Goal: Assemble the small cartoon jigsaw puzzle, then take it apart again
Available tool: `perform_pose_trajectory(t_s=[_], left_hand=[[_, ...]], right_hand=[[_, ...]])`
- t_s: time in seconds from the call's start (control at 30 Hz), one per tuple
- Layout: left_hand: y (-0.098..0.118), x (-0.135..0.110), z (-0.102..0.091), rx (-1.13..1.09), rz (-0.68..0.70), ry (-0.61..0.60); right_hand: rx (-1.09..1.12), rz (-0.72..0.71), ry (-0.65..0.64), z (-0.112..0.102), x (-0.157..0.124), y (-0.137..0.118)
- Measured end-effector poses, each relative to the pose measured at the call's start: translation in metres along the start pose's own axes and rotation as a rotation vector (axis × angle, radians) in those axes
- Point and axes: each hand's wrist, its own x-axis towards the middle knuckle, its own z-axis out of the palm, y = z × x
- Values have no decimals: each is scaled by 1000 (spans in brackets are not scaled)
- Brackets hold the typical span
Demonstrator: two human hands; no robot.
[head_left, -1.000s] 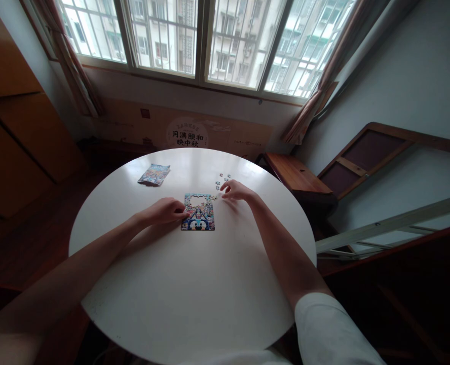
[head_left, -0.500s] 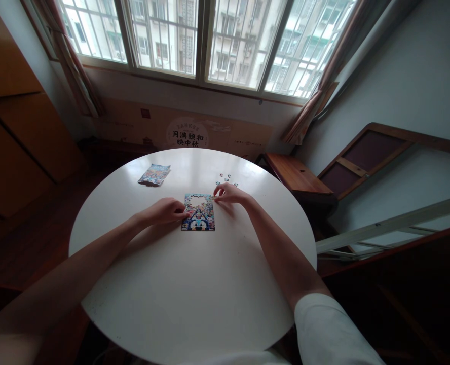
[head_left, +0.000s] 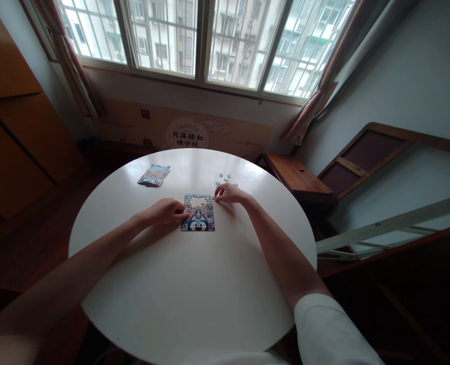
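Note:
A small, colourful jigsaw puzzle (head_left: 199,223) lies flat on the round white table (head_left: 187,294), with a pale gap in its upper middle. My left hand (head_left: 167,210) rests at its left edge, fingers curled in and thumb on the border, steadying it. By the upper right edge, my right hand (head_left: 228,192) pinches a small puzzle piece (head_left: 214,198) between thumb and fingertips. Just beyond that hand, several loose puzzle pieces (head_left: 227,178) are scattered on the tabletop.
A printed, shiny packet (head_left: 154,175) lies at the table's back left. Behind the table are a barred window (head_left: 164,38) and a wall panel with writing (head_left: 187,134). A wooden bench (head_left: 297,172) stands at the right, beside a leaning wooden frame (head_left: 377,144).
My right hand has shifted very slightly to the right, still pinching the piece. My left hand and the jigsaw puzzle stay in place.

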Motion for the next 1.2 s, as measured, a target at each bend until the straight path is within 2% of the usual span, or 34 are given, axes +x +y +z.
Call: perform_pose_trajectory(t_s=[0.27, 0.5, 0.6, 0.7, 0.83, 1.03, 1.2], left_hand=[[-3, 0, 2, -8, 19, 21], [2, 0, -1, 1, -5, 30], [1, 0, 0, 12, -7, 35], [-1, 0, 1, 15, -9, 45], [-2, 0, -1, 3, -24, 31], [2, 0, -4, -4, -41, 19], [0, 1, -1, -7, -42, 21]], right_hand=[[-30, -6, 2, -1, 0, -1], [-88, 68, -8, -24, -1, 9], [-44, 141, 122, -32, 12, 15], [-107, 255, 265, -32, 31, 17], [-315, 358, 276, -22, 55, 17], [-447, 305, 283, -8, 66, 15], [-442, 225, 292, -13, 69, 11]])
